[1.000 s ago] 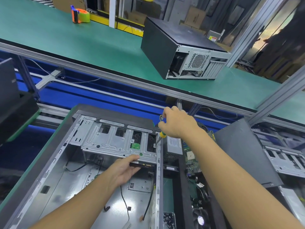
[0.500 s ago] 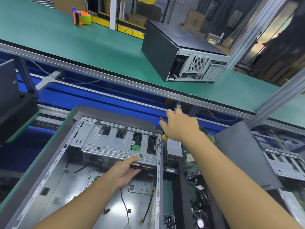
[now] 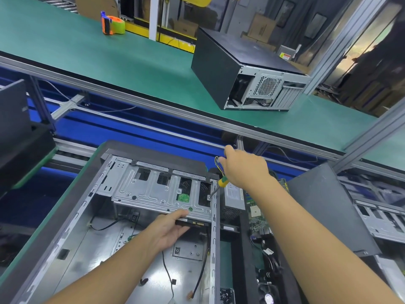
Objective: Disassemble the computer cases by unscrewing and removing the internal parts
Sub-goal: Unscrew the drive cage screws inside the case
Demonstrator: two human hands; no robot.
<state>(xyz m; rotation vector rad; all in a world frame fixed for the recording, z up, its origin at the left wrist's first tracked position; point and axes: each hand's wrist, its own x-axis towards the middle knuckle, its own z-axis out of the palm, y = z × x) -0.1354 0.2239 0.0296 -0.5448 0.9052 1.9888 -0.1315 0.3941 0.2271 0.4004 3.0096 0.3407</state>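
Note:
An open computer case [image 3: 72,238] lies on its side in front of me. Its silver drive cage [image 3: 153,189] spans the far end. My right hand [image 3: 243,170] grips a yellow-handled screwdriver [image 3: 221,182], with the tip on a screw at the cage's right edge [image 3: 209,196]. My left hand [image 3: 168,229] reaches under the cage and holds the black drive [image 3: 192,222] that sticks out below it. Loose black cables [image 3: 166,270] lie on the case floor.
A power supply [image 3: 233,198], a green circuit board [image 3: 254,213] and a fan [image 3: 268,297] sit in the dark bin to the right. A grey side panel [image 3: 324,207] leans there. Another case [image 3: 245,71] and a tape dispenser [image 3: 112,26] stand on the green conveyor behind.
Both hands stay in place: the right on the screwdriver at the cage screw, the left under the drive. My view has shifted slightly.

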